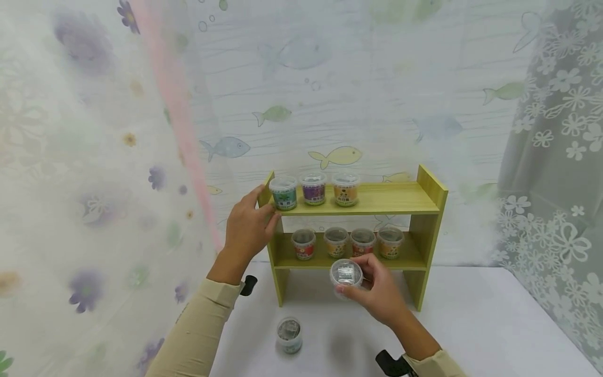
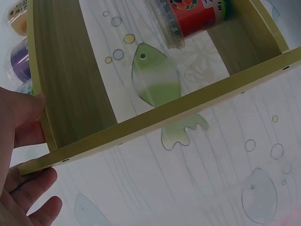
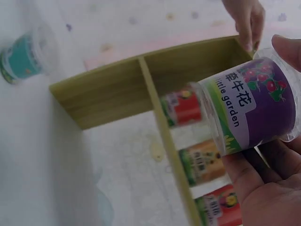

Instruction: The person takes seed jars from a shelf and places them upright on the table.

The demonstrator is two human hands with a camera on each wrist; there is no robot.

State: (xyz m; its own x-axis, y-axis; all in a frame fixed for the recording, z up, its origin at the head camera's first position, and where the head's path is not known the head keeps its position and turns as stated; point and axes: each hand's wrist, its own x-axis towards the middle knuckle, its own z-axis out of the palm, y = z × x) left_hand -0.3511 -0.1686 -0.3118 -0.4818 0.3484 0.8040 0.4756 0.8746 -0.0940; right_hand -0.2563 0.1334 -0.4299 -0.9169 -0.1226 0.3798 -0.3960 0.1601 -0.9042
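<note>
My right hand [image 1: 380, 290] holds a small lidded plastic cup [image 1: 346, 277] between thumb and fingers, in front of the shelf's lower tier. In the right wrist view this cup [image 3: 256, 103] shows a purple and green label with red berries. My left hand [image 1: 249, 225] grips the upper left corner of a yellow-green wooden shelf [image 1: 386, 196], its thumb and fingers on either side of the side board [image 2: 141, 120]. Beside that hand on the top tier stands a teal-labelled cup [image 1: 284, 193], then a purple one [image 1: 313, 189] and an orange one [image 1: 346, 190].
Several red- and orange-labelled cups, such as this red one [image 1: 303, 244], line the lower tier. Another teal-labelled cup [image 1: 289, 335] stands on the white tabletop [image 1: 471, 314], in front of the shelf's left side. A fish-patterned curtain [image 1: 301, 120] hangs behind.
</note>
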